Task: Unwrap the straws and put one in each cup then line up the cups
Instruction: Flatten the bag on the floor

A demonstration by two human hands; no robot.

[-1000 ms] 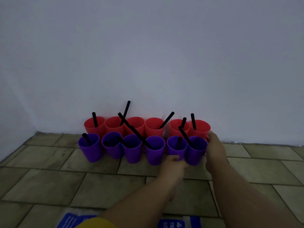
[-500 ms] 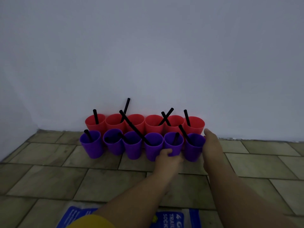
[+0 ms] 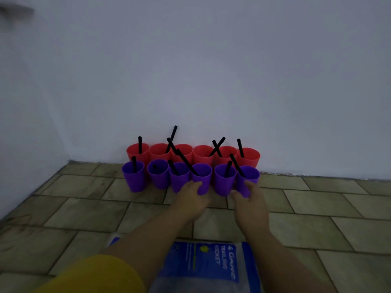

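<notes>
Several red cups [image 3: 203, 154] stand in a row against the wall, with several purple cups [image 3: 135, 178] in a row just in front. A black straw [image 3: 240, 148] sticks out of each cup. My left hand [image 3: 191, 197] rests against the front of a middle purple cup [image 3: 202, 182], fingers curled on its lower wall. My right hand [image 3: 249, 199] cups the front of the rightmost purple cup [image 3: 248, 176]. Whether either hand truly grips its cup is unclear.
The cups stand on a tiled floor [image 3: 84, 212] at the foot of a white wall [image 3: 211, 70], near the left corner. A blue and white plastic package [image 3: 205, 263] lies on the floor close to me, under my arms.
My right hand came from the right side of the end cups round to the front of the rightmost purple cup. My left hand shifted left to a middle purple cup. The rows look tighter.
</notes>
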